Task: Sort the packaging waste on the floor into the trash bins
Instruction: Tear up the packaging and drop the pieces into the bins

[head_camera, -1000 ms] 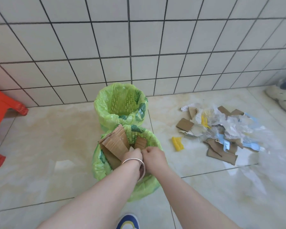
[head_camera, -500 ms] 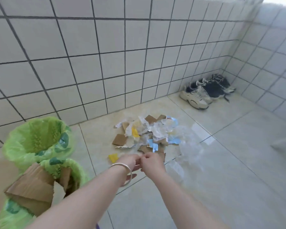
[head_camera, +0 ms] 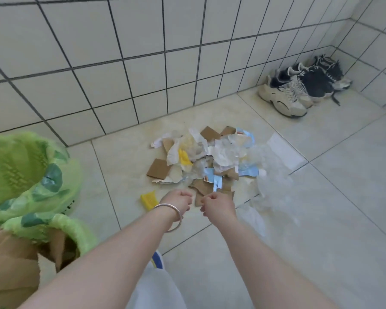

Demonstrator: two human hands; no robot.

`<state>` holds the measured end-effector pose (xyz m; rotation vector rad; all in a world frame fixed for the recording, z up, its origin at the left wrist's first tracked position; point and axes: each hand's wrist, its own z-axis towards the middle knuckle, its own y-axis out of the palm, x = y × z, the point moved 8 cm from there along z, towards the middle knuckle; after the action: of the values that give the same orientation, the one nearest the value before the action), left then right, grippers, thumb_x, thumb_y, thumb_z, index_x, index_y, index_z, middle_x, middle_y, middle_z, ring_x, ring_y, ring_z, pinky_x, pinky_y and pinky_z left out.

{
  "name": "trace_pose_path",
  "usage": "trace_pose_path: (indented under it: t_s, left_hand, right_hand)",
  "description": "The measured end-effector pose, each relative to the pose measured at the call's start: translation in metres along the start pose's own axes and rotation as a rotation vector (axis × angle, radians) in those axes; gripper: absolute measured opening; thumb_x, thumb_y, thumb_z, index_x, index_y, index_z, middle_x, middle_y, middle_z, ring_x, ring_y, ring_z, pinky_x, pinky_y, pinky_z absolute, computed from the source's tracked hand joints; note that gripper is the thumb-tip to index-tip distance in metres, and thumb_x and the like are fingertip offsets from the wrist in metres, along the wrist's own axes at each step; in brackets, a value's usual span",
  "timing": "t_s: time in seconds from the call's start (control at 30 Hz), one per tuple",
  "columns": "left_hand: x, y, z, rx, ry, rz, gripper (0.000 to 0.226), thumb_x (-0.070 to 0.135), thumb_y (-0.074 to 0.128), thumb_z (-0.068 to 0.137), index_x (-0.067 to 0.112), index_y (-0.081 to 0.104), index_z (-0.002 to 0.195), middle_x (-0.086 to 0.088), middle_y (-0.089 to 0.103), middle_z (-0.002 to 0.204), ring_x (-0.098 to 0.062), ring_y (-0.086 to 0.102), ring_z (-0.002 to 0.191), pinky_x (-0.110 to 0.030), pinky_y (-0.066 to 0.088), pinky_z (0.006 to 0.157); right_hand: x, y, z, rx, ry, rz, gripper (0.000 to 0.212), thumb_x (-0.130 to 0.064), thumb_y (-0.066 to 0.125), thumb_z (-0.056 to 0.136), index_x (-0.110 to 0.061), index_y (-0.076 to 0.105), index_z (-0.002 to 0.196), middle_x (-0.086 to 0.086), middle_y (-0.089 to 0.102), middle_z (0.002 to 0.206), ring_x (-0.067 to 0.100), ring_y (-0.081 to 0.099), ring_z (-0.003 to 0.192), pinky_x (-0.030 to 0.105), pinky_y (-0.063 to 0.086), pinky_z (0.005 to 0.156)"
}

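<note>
The near trash bin is cut off by the left and bottom edges; the clear plastic is blurred, its edges indistinct.

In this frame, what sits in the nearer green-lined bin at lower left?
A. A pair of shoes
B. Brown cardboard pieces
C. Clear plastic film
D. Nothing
B: brown cardboard pieces stick up out of the nearer bin, while the clear plastic film lies on the floor by the waste pile.
</note>
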<state>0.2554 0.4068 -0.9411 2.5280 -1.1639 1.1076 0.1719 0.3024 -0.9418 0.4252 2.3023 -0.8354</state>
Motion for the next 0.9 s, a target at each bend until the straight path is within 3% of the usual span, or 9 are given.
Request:
trace_pose_path:
  t_s: [0.07, 0.17, 0.27, 0.33, 0.4, 0.47, 0.57, 0.73, 0.9]
  left_hand:
    - [-0.007, -0.005, 0.019, 0.002, -0.034, 0.011, 0.017, 0.005, 0.046, 0.091, 0.016, 0.057, 0.096, -0.003, 0.056, 0.083, -0.010, 0.049, 0.063, -0.021, 0.034, 0.054]
    - [-0.011, -0.022, 0.048, 0.053, -0.083, 0.024, 0.026, 0.007, 0.046, 0.090, 0.020, 0.051, 0.068, -0.006, 0.052, 0.080, -0.019, 0.050, 0.069, -0.023, 0.031, 0.054]
    - [-0.012, -0.042, 0.081, 0.099, -0.104, 0.043, 0.030, 0.006, 0.047, 0.090, 0.019, 0.049, 0.063, -0.008, 0.055, 0.078, -0.020, 0.054, 0.070, -0.025, 0.039, 0.062]
    - [-0.011, -0.055, 0.100, 0.140, -0.115, 0.109, 0.019, 0.011, 0.050, 0.088, 0.020, 0.058, 0.073, -0.014, 0.066, 0.101, -0.028, 0.063, 0.098, -0.032, 0.049, 0.084]
    - [-0.012, -0.066, 0.118, 0.195, -0.103, 0.183, 0.019, 0.013, 0.052, 0.087, 0.021, 0.066, 0.097, -0.010, 0.065, 0.118, -0.029, 0.059, 0.112, -0.034, 0.047, 0.095]
    - [-0.014, -0.072, 0.134, 0.229, -0.100, 0.249, 0.028, 0.013, 0.051, 0.088, 0.019, 0.064, 0.113, -0.005, 0.063, 0.123, -0.026, 0.058, 0.114, -0.029, 0.044, 0.096]
    - [-0.014, -0.075, 0.155, 0.255, -0.065, 0.270, 0.028, 0.015, 0.051, 0.090, 0.020, 0.062, 0.115, -0.002, 0.061, 0.125, -0.023, 0.057, 0.114, -0.027, 0.043, 0.094]
    - [-0.016, -0.092, 0.189, 0.385, -0.043, 0.365, 0.035, 0.020, 0.054, 0.088, 0.019, 0.055, 0.124, -0.009, 0.049, 0.132, -0.027, 0.050, 0.122, -0.033, 0.040, 0.104]
    - [-0.010, -0.105, 0.213, 0.501, 0.015, 0.488, 0.047, 0.029, 0.061, 0.085, 0.020, 0.048, 0.130, -0.004, 0.040, 0.136, -0.025, 0.038, 0.128, -0.036, 0.040, 0.101]
  right_hand:
    - [0.003, 0.005, 0.019, -0.011, 0.032, -0.008, 0.024, -0.015, 0.046, 0.085, -0.023, 0.056, 0.064, 0.000, 0.065, 0.072, 0.027, 0.069, 0.092, 0.029, 0.046, 0.065]
    - [-0.002, 0.015, 0.042, -0.036, 0.031, -0.072, 0.024, -0.014, 0.044, 0.087, -0.021, 0.054, 0.066, 0.000, 0.064, 0.074, 0.026, 0.068, 0.091, 0.025, 0.043, 0.056]
    - [-0.008, 0.028, 0.064, -0.072, 0.045, -0.140, 0.026, -0.016, 0.044, 0.088, -0.021, 0.053, 0.065, -0.006, 0.061, 0.065, 0.020, 0.063, 0.081, 0.024, 0.042, 0.056]
    - [-0.009, 0.043, 0.078, -0.121, 0.057, -0.141, 0.025, -0.016, 0.046, 0.088, -0.023, 0.056, 0.066, -0.007, 0.062, 0.065, 0.019, 0.061, 0.079, 0.027, 0.045, 0.065]
    - [-0.009, 0.059, 0.092, -0.149, 0.067, -0.115, 0.021, -0.016, 0.047, 0.088, -0.022, 0.066, 0.080, -0.004, 0.064, 0.075, 0.022, 0.063, 0.085, 0.031, 0.048, 0.071]
    - [-0.011, 0.073, 0.106, -0.181, 0.053, -0.130, 0.028, -0.015, 0.047, 0.089, -0.018, 0.068, 0.106, -0.002, 0.064, 0.091, 0.022, 0.063, 0.091, 0.030, 0.048, 0.074]
    - [-0.018, 0.102, 0.117, -0.353, 0.017, -0.143, 0.037, -0.013, 0.044, 0.092, -0.021, 0.060, 0.124, -0.003, 0.059, 0.103, 0.013, 0.055, 0.081, 0.020, 0.044, 0.064]
    - [-0.034, 0.138, 0.144, -0.474, -0.060, -0.312, 0.044, -0.016, 0.036, 0.096, -0.029, 0.046, 0.137, -0.003, 0.060, 0.088, 0.007, 0.045, 0.064, 0.020, 0.041, 0.060]
    - [-0.053, 0.137, 0.180, -0.306, -0.119, -0.344, 0.043, -0.022, 0.040, 0.096, -0.021, 0.038, 0.139, 0.003, 0.055, 0.086, 0.029, 0.057, 0.092, 0.040, 0.048, 0.086]
